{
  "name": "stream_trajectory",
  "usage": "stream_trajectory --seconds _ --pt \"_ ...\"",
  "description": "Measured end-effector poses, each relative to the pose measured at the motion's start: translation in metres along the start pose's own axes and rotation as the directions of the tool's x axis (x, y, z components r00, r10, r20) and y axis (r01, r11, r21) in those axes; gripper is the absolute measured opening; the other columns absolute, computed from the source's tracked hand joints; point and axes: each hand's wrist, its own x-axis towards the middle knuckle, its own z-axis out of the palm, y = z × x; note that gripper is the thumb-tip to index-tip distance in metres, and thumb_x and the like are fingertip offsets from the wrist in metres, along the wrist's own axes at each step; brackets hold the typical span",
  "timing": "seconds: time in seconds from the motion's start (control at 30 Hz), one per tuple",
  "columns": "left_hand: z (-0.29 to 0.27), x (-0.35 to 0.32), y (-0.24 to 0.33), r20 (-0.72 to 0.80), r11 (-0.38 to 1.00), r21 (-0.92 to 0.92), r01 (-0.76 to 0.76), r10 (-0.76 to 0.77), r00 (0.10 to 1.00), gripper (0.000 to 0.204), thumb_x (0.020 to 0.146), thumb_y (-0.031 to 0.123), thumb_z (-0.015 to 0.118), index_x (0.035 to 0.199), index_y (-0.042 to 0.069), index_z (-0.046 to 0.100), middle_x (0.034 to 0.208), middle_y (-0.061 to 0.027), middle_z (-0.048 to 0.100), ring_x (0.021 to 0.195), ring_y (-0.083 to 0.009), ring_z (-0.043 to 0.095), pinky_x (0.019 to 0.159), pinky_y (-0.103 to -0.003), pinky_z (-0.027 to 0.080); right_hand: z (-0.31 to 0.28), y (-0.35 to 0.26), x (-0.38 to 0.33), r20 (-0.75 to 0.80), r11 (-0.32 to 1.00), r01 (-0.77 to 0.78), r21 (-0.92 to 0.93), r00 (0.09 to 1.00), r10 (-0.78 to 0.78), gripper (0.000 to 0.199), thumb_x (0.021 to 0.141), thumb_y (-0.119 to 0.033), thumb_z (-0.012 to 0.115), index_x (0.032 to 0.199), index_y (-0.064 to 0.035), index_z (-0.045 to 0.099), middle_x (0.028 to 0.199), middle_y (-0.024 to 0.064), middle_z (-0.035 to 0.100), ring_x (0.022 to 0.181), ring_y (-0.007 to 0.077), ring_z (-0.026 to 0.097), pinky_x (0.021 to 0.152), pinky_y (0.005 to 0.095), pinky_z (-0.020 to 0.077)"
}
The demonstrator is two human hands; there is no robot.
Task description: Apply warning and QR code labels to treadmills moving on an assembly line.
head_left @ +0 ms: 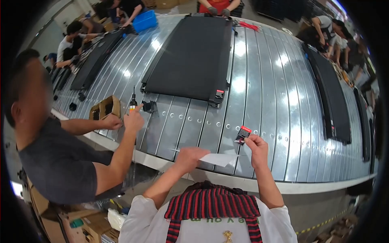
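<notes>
My left hand (188, 158), its fingers closed, grips a white sheet of paper (222, 159) over the near edge of the metal slat table. Between the thumb and fingers of my right hand (258, 150) is a small red and black label (242, 135), held up above the slats. Ahead lies a long black treadmill (190, 58) with a flat belt. A similar red and black label (219, 94) sits on its near right corner. Neither hand touches the treadmill.
At my left, a co-worker holds an electric screwdriver (133, 103) beside a small black part (147, 106) and an open cardboard box (117, 106). More black treadmills (330, 95) lie to the right and left. A blue bin (144, 21) and red cords (248, 26) are at the far side.
</notes>
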Motion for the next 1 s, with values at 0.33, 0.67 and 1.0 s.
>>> stream_trajectory --seconds 0.33,0.67,1.0 --pt "-0.024 0.055 -0.055 0.038 0.997 -0.016 -0.081 0.082 0.996 0.027 0.066 0.004 0.062 0.090 0.015 0.064 0.078 -0.0051 0.065 0.073 -0.0255 0.063 0.061 -0.035 0.049 0.016 -0.014 0.087 -0.116 0.990 -0.116 -0.086 0.988 0.105 0.009 0.078 -0.010 0.064 0.080 -0.0012 0.064 0.073 0.0021 0.061 0.068 0.0084 0.051 0.067 0.0223 0.0387" --pt "-0.026 0.155 -0.148 0.178 0.997 0.047 -0.062 0.053 0.983 0.007 0.071 0.007 0.056 0.078 0.009 0.056 0.077 -0.0084 0.059 0.076 -0.0314 0.059 0.059 -0.044 0.045 0.049 0.043 0.242 -0.044 0.945 -0.315 -0.083 0.949 0.313 0.010 0.077 -0.013 0.066 0.077 -0.0040 0.062 0.073 0.0019 0.059 0.068 0.0093 0.051 0.063 0.0246 0.0412" --pt "0.024 0.238 -0.212 0.326 0.983 0.113 -0.145 0.101 0.940 0.006 0.070 0.010 0.063 0.074 0.006 0.060 0.115 -0.0079 0.059 0.101 -0.0276 0.056 0.077 -0.040 0.048 0.067 0.077 0.321 -0.007 0.864 -0.496 -0.089 0.867 0.498 0.011 0.079 -0.015 0.067 0.083 -0.0069 0.061 0.082 0.0009 0.060 0.078 0.0110 0.053 0.071 0.0278 0.0418"
